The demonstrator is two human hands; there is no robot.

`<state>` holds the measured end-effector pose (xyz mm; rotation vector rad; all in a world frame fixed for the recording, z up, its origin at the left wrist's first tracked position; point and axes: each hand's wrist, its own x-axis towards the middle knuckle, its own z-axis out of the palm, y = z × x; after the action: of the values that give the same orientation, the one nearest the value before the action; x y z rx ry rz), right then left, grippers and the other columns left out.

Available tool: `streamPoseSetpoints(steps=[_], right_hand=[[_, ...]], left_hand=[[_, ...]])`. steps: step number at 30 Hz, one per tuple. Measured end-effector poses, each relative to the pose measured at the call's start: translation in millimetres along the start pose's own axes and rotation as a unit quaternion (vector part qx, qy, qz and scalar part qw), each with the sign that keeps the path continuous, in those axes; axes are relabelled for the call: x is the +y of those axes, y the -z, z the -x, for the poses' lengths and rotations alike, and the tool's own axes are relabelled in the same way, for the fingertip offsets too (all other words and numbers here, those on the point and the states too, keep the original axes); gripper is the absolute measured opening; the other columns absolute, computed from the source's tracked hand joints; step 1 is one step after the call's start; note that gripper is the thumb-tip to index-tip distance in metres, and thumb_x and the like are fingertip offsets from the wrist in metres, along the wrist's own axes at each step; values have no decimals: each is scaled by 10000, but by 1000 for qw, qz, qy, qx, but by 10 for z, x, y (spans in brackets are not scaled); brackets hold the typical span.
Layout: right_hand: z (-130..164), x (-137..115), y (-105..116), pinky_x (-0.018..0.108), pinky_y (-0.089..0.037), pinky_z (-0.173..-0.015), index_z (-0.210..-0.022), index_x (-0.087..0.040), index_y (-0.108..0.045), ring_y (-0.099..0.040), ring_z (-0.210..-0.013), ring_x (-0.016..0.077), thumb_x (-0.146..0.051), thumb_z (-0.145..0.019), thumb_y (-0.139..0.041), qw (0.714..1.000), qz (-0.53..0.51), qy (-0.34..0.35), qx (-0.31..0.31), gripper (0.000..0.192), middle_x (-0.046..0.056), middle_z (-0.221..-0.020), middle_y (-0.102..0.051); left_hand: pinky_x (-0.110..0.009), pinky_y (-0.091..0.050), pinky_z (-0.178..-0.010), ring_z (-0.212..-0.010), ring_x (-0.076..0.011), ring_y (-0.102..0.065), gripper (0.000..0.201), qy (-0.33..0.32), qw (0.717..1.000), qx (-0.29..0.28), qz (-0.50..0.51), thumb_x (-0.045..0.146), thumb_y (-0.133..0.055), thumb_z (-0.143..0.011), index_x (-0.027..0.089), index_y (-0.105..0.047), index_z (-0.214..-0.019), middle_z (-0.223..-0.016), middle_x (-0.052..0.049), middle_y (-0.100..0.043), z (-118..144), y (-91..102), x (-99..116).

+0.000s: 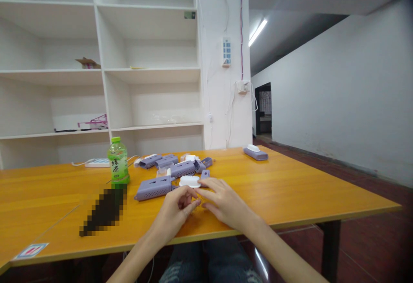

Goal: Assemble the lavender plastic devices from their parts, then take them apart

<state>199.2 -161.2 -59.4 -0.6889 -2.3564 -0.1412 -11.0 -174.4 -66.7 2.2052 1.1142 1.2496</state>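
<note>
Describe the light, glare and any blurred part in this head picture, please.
Head view: a ceiling tube lamp lights the room evenly; the orange table shows soft glare; a pixelated patch hides something beside the green bottle; both hands look sharp; the edges bend slightly.

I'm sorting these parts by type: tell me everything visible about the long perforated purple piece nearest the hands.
The perforated purple piece is a long, boxy housing that looks like matte lavender plastic, with rows of small holes along its side. It lies flat on the orange table, lengthwise left to right, right of the green bottle. Its right end meets a white round part. Neither hand appears to touch it.
</note>
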Motion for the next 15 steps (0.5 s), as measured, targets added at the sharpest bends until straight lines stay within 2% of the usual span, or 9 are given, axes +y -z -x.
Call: streamPoseSetpoints(steps=[3, 5, 7, 10, 12, 14, 15], right_hand=[[5, 86, 57, 375, -436, -935, -1270, -268, -631, -631, -1046, 223, -225, -1008, -512, 1000, 14, 9, -24, 291, 66, -1111, -717], [37, 187, 96, 342, -444, -887, -1267, -261, -643, -651, -972, 215, -261, -999, -546, 1000, -9, -7, -17, 285, 57, -1066, -734], [72, 267, 137, 310, -452, -851, -1257, -256, -659, -653, -944, 210, -295, -981, -584, 999, -28, -30, 4, 288, 54, -1054, -735], [87, 310, 184, 282, -455, -773, -1239, -244, -672, -642, -842, 195, -346, -992, -561, 996, -31, -68, 39, 290, 45, -923, -719], [33, 328, 178, 276, -451, -732, -1237, -231, -668, -623, -780, 185, -367, -1003, -533, 993, -30, -95, 68, 303, 38, -862, -694], [-109, 387, 122, 279, -450, -719, -1214, -210, -673, -611, -754, 181, -367, -1006, -519, 988, -28, -120, 94, 303, 38, -848, -683], [-215, 436, 74, 282, -451, -715, -1179, -197, -687, -607, -745, 181, -364, -1002, -524, 986, -26, -131, 103, 293, 39, -839, -680]], left_hand=[[-206, -340, -503, -529, -93, -457, 255, 34, 995, -42, 80, 429, -647, -885, 181, -637, -942, -614, 67, -473, -20, 77, 94], [-206, -361, -485, -500, -93, -474, 284, 52, 992, -53, 104, 444, -645, -884, 171, -635, -962, -599, 63, -500, -48, 190, 91], [-213, -394, -494, -507, -98, -497, 295, 57, 991, -39, 115, 449, -653, -875, 163, -630, -947, -616, 49, -537, -81, 324, 23], [-226, -413, -503, -520, -105, -510, 317, 62, 992, -3, 111, 467, -626, -880, 163, -616, -970, -694, 24, -586, -105, 497, -143], [-237, -413, -524, -550, -118, -523, 311, 55, 997, 36, 48, 469, -572, -906, 172, -615, -985, -768, -1, -624, -93, 568, -237], [-250, -414, -586, -613, -142, -550, 272, 37, 993, 69, -90, 437, -516, -937, 188, -625, -955, -793, -14, -646, -66, 604, -286], [-256, -411, -624, -657, -155, -569, 255, 31, 982, 74, -170, 415, -495, -947, 199, -629, -929, -801, -18, -657, -50, 612, -294]])
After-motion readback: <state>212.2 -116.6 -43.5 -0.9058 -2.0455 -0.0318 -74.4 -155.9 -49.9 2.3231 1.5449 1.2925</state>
